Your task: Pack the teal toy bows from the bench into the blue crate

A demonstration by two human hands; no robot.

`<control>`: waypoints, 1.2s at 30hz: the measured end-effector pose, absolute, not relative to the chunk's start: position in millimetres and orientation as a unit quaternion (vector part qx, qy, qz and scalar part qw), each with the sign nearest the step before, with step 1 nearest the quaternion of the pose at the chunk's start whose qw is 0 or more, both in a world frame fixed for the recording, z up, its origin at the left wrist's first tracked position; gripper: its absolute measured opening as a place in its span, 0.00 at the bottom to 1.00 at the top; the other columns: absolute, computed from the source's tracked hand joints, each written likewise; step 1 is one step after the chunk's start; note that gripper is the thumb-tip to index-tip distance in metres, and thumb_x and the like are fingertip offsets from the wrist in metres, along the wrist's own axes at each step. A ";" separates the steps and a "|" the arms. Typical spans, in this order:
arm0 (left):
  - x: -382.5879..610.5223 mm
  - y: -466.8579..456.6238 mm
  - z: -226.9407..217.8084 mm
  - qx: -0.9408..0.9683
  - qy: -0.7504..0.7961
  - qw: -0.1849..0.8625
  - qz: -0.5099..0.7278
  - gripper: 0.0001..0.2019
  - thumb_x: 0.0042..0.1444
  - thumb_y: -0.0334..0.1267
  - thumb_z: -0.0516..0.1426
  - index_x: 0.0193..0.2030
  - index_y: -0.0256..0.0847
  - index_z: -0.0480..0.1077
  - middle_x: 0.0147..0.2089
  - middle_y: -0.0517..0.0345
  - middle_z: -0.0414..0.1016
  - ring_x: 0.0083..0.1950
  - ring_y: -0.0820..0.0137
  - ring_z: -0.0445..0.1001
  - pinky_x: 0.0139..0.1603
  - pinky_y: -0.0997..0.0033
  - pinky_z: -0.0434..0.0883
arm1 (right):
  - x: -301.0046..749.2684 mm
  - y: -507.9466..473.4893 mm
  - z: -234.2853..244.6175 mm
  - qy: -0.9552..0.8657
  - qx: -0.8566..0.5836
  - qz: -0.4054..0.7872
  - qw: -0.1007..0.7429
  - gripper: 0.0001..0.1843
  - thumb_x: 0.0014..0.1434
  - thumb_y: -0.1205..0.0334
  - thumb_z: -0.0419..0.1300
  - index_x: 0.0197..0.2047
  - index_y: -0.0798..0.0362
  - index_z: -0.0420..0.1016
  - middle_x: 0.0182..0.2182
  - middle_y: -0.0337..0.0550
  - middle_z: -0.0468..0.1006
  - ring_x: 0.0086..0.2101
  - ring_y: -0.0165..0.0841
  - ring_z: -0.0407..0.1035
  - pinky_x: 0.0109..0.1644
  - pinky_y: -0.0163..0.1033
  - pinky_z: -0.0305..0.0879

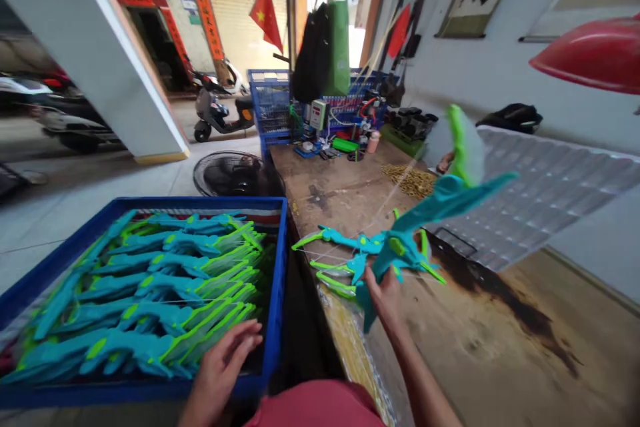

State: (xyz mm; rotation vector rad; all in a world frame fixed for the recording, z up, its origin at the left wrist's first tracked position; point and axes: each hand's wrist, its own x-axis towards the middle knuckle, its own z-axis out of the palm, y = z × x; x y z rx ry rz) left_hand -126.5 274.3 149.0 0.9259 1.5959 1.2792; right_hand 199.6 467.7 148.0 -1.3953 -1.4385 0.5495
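My right hand [385, 297] is wrapped around a teal and bright-green toy bow [400, 223], raised and tilted above the wooden table. Beneath it, more toy bows [363, 243] lie on the table, partly covered by the raised one. My left hand [227, 363] hovers at the near right corner of a blue crate [279, 280], thumb and fingers loosely curved with a gap between them and nothing visible inside. Inside that crate, several matching bows [150, 280] are layered in a row, their green limbs pointing right, close to my left fingers.
On the wooden table [500, 340] are a pile of small brass-coloured parts [410, 180] and a dark stain. A white ridged panel [540, 193] leans at the right, under a red lamp shade [590, 57]. A black fan [235, 173] stands behind the crate.
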 end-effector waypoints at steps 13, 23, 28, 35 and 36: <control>-158.5 257.1 198.7 0.151 0.389 0.441 0.795 0.15 0.52 0.42 0.71 0.44 0.40 0.78 0.47 0.50 0.84 0.49 0.53 0.82 0.57 0.43 0.77 | 113.7 459.9 147.2 -0.906 -0.257 -0.107 0.319 0.16 0.70 0.58 0.48 0.56 0.54 0.66 0.38 0.50 0.75 0.36 0.44 0.71 0.37 0.44 0.68; -181.0 222.1 167.8 0.031 0.427 0.349 0.834 0.13 0.51 0.35 0.69 0.44 0.42 0.79 0.47 0.55 0.84 0.55 0.53 0.80 0.64 0.34 0.73 | 66.7 429.0 184.1 -0.931 -0.198 -0.102 0.290 0.18 0.67 0.70 0.51 0.59 0.57 0.68 0.38 0.51 0.77 0.38 0.42 0.71 0.45 0.45 0.69; -208.1 219.7 163.4 -0.046 0.442 0.298 0.845 0.11 0.62 0.38 0.59 0.49 0.47 0.79 0.54 0.57 0.82 0.69 0.60 0.70 0.74 0.42 0.60 | 77.0 413.2 204.6 -0.861 -0.242 -0.016 0.447 0.29 0.66 0.60 0.63 0.68 0.49 0.62 0.60 0.54 0.71 0.61 0.48 0.64 0.65 0.60 0.61; -196.6 206.2 195.4 -0.065 0.455 0.232 0.857 0.18 0.65 0.36 0.53 0.58 0.51 0.77 0.69 0.65 0.70 0.75 0.62 0.60 0.76 0.46 0.52 | 92.4 431.2 166.8 -0.581 -0.391 0.547 0.460 0.42 0.51 0.43 0.73 0.63 0.52 0.66 0.61 0.58 0.71 0.57 0.51 0.70 0.58 0.59 0.72; -195.0 205.7 193.7 -0.070 0.446 0.232 0.862 0.18 0.65 0.36 0.53 0.58 0.51 0.76 0.69 0.66 0.70 0.75 0.63 0.60 0.77 0.47 0.52 | 86.4 431.0 162.0 -0.531 -0.393 0.603 0.448 0.44 0.47 0.43 0.75 0.62 0.53 0.67 0.60 0.58 0.72 0.55 0.50 0.72 0.55 0.56 0.75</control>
